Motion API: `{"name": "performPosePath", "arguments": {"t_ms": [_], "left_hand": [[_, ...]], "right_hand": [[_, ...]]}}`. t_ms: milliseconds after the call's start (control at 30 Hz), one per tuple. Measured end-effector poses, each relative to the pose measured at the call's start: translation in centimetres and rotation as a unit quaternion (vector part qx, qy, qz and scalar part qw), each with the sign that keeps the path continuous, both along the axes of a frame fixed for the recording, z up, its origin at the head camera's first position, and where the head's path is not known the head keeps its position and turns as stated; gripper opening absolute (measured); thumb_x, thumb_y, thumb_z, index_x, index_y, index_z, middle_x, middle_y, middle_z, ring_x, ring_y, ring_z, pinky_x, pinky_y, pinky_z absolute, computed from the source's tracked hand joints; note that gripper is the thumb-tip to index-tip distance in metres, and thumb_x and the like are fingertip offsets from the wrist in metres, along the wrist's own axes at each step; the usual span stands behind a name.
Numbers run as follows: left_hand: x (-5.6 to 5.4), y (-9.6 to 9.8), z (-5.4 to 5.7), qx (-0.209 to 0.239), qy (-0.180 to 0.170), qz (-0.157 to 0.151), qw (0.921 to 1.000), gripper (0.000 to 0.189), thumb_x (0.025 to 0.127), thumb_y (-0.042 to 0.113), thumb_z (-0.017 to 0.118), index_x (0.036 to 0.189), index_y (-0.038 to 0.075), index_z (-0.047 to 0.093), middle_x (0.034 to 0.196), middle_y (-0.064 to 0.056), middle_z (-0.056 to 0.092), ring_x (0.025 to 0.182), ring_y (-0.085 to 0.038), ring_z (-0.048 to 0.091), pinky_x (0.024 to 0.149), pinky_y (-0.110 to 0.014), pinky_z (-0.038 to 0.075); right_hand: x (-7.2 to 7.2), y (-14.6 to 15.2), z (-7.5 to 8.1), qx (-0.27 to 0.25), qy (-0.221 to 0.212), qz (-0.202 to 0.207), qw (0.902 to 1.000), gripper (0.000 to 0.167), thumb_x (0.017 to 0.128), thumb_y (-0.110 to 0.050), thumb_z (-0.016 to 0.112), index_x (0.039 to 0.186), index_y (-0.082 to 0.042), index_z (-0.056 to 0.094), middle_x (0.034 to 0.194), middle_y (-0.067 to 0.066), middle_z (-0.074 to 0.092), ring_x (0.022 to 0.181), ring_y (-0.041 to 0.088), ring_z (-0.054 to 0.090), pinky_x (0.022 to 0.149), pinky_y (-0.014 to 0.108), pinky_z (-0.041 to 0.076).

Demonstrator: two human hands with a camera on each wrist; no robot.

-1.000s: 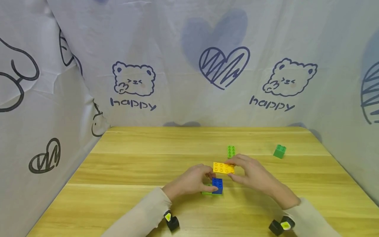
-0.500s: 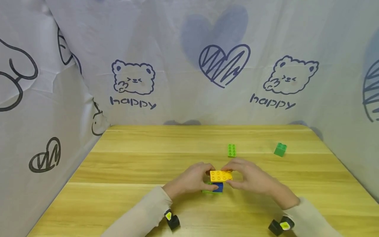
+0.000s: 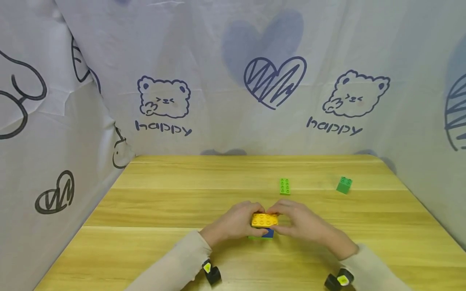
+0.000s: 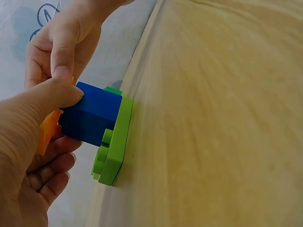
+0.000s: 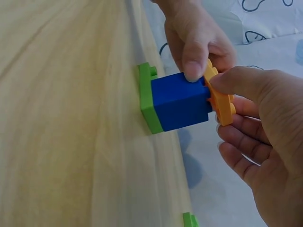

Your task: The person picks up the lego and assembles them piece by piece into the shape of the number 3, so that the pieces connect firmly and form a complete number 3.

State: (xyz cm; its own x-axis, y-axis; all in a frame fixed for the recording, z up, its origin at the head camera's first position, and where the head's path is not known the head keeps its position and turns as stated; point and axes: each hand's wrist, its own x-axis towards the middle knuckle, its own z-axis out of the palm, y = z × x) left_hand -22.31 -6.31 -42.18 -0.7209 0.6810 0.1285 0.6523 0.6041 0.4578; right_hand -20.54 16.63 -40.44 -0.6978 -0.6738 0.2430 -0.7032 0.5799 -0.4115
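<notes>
A blue brick stands on one end of a light green toy building plate, its other studs bare. Thumb and fingers of my left hand grip the blue brick near its top. My right hand pinches a flat yellow eight-stud brick by its right end. In the right wrist view the yellow brick sits tilted against the blue brick's studded top, looking orange there. From the head view it covers most of the blue brick, and the left fingertips lie close beside it.
Farther back on the wooden table lies a second light green plate. A darker green brick stands to its right. Printed white cloth hangs behind the table and along both sides.
My right hand has brought the yellow brick left and down, from behind the blue brick to over its top. The left hand has stayed in place on the blue brick.
</notes>
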Motion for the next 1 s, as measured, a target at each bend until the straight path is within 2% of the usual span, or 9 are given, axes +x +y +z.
{"name": "performPosePath", "arguments": {"t_ms": [200,500,800,1000], "left_hand": [[-0.1,0.0,-0.1,-0.002,0.005,0.001,1.0000,0.050,0.084,0.044,0.076,0.121,0.014,0.062,0.094,0.011,0.057,0.076,-0.004,0.048,0.062,-0.018,0.041],[-0.2,-0.1,-0.2,0.001,0.015,-0.010,0.9998,0.046,0.085,0.044,0.075,0.118,0.016,0.063,0.092,0.013,0.058,0.076,-0.004,0.047,0.062,-0.017,0.040],[0.1,-0.2,0.1,-0.009,0.015,-0.002,0.9998,0.047,0.084,0.043,0.076,0.120,0.013,0.064,0.098,0.008,0.062,0.077,-0.004,0.048,0.065,-0.017,0.041],[0.2,-0.2,0.1,-0.013,0.020,-0.001,0.9997,0.046,0.085,0.043,0.076,0.119,0.014,0.065,0.099,0.008,0.063,0.077,-0.003,0.049,0.065,-0.017,0.041]], "right_hand": [[-0.1,-0.3,-0.3,-0.017,0.007,0.002,0.9998,0.034,0.091,-0.036,0.071,0.118,-0.016,0.067,0.111,-0.011,0.062,0.098,0.005,0.058,0.086,0.030,0.051],[-0.1,-0.5,-1.0,-0.040,0.004,0.011,0.9992,0.035,0.090,-0.037,0.071,0.119,-0.017,0.067,0.113,-0.011,0.063,0.101,0.005,0.059,0.087,0.031,0.051],[0.0,-0.4,-1.4,-0.043,-0.020,-0.012,0.9988,0.040,0.090,-0.044,0.069,0.119,-0.017,0.067,0.113,-0.008,0.064,0.099,0.008,0.060,0.085,0.033,0.053],[0.3,-0.4,-1.4,-0.049,-0.022,-0.022,0.9983,0.038,0.089,-0.042,0.071,0.117,-0.018,0.067,0.111,-0.009,0.064,0.098,0.008,0.060,0.084,0.033,0.053]]}}
